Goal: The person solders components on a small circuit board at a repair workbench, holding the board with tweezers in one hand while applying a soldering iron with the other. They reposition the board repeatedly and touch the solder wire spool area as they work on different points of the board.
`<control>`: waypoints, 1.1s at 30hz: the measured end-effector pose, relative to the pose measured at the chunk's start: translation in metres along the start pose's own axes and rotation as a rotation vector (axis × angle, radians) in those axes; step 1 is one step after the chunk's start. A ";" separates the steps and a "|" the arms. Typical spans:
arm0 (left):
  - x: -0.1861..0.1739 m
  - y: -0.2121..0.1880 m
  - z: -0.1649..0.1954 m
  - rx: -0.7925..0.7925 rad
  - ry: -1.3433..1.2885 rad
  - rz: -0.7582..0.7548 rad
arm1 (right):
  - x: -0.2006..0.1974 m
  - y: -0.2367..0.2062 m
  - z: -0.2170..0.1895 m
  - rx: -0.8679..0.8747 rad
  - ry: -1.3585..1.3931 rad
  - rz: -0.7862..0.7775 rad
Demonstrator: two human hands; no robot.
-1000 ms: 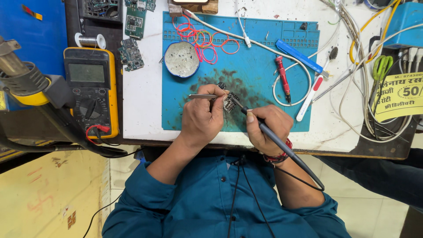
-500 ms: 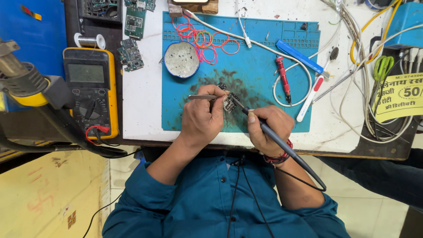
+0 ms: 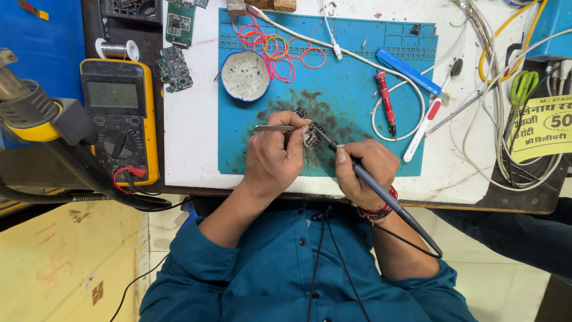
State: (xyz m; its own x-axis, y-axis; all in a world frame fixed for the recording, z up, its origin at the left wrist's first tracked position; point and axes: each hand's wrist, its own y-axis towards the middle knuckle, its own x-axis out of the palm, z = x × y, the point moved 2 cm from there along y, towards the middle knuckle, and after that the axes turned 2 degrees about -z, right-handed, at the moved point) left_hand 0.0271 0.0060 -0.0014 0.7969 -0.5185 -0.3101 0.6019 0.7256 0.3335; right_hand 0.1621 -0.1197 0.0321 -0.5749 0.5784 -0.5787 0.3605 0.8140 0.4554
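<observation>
Blue work mat point(image 3: 357, 89) serves as the reference surface. Near its lower edge lies a small circuit board point(image 3: 311, 138). The left hand point(image 3: 271, 158) is curled, fingers pinched closed on metal tweezers point(image 3: 275, 127), which lie roughly level with their tips at the board. The right hand point(image 3: 360, 170) is closed in a pen grip on a soldering iron point(image 3: 381, 194); its tip slants up-left to the board, its handle running back across the wrist. Both forearms enter from below the mat. A round dish point(image 3: 245, 76) sits at the mat's upper-left corner; a yellow multimeter point(image 3: 119, 119) lies well left of the mat.
</observation>
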 end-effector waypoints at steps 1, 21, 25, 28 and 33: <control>0.000 0.000 0.000 -0.004 0.003 -0.002 | 0.000 0.000 0.000 -0.002 0.004 0.000; 0.000 0.000 0.000 0.009 -0.016 0.003 | 0.000 0.000 0.001 0.023 -0.015 0.012; 0.001 -0.001 -0.001 -0.009 -0.001 0.001 | 0.000 0.000 0.001 0.031 -0.018 0.021; 0.001 -0.001 -0.002 0.019 0.001 0.008 | 0.000 -0.001 0.001 0.031 -0.014 0.013; -0.001 0.001 0.002 -0.066 -0.021 0.002 | 0.001 -0.001 0.002 0.038 -0.015 0.041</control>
State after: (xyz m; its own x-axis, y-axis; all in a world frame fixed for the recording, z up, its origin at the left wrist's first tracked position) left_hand 0.0272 0.0064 0.0013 0.7995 -0.5259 -0.2902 0.5960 0.7546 0.2747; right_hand 0.1627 -0.1196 0.0294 -0.5480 0.6115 -0.5707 0.4110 0.7911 0.4530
